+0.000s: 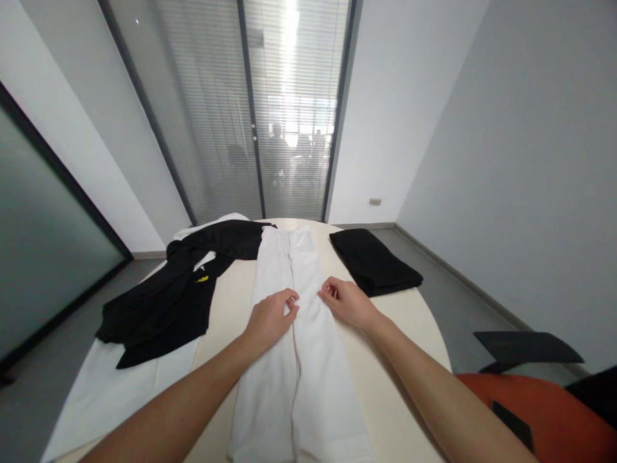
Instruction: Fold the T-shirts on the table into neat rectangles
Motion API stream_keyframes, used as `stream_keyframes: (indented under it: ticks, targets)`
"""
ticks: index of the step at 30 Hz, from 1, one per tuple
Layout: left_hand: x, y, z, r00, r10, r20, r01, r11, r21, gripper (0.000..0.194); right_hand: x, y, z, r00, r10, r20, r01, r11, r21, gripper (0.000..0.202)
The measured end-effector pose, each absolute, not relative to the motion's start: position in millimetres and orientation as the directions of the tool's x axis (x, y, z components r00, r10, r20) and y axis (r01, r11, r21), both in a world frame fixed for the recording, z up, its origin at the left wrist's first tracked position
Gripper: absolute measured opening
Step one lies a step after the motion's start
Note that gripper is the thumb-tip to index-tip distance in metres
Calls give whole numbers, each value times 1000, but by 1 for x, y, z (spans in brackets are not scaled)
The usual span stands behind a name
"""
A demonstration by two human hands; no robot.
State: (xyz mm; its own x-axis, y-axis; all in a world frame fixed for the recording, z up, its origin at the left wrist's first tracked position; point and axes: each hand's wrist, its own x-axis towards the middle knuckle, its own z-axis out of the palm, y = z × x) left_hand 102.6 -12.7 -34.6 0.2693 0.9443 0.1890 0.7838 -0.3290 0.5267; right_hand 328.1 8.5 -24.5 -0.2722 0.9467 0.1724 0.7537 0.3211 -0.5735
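A long white garment lies lengthwise on the round cream table, its two side edges folded inward so that they meet along a line down the middle. Over the left half rests my left hand, fingers curled, thumb and forefinger slightly apart beside the middle line, with nothing visible between them. My right hand is at the garment's right edge, its thumb and fingertips pressed together there; whether cloth is between them is too small to tell.
A folded black cloth lies at the table's right. Black clothes are heaped on the left over a white cloth. An orange chair with black armrests stands at the lower right. Beyond the table is a glass partition.
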Motion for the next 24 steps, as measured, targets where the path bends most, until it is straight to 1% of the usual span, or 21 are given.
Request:
stream_keyframes:
  ticks: [5, 8, 12, 15, 17, 19, 21, 23, 24]
  targets:
    - [103, -13, -37, 278, 940, 196, 789, -340, 512, 19, 328, 7, -26, -303, 940, 156, 717, 332, -613, 17]
    - [101, -14, -37, 316, 929, 191, 789, -369, 491, 20, 335, 11, -29, -343, 932, 120, 687, 336, -645, 23]
    - [94, -18, -29, 437, 885, 161, 757, -459, 464, 25, 344, 16, -31, -386, 918, 91, 686, 351, -637, 22]
    - [84, -23, -15, 566, 819, 89, 712, -541, 447, 18, 344, 14, -26, -384, 913, 138, 707, 387, -592, 19]
    - [75, -27, -6, 638, 770, 14, 687, -577, 443, 11, 340, 9, -19, -420, 890, 179, 692, 441, -571, 17]
    - [67, -30, 2, 672, 736, -74, 679, -573, 459, 10, 333, 1, -11, -531, 820, 213, 608, 544, -579, 14]
    - [60, -32, 6, 672, 726, -146, 686, -536, 492, 14, 325, -6, -5, -678, 693, 246, 467, 664, -585, 14]
    - [56, -32, 7, 663, 723, -192, 693, -497, 522, 19, 316, -11, -3, -783, 562, 267, 348, 751, -562, 23]
    - [55, -31, 7, 659, 724, -207, 696, -482, 531, 20, 313, -13, -3, -815, 514, 267, 314, 779, -543, 27]
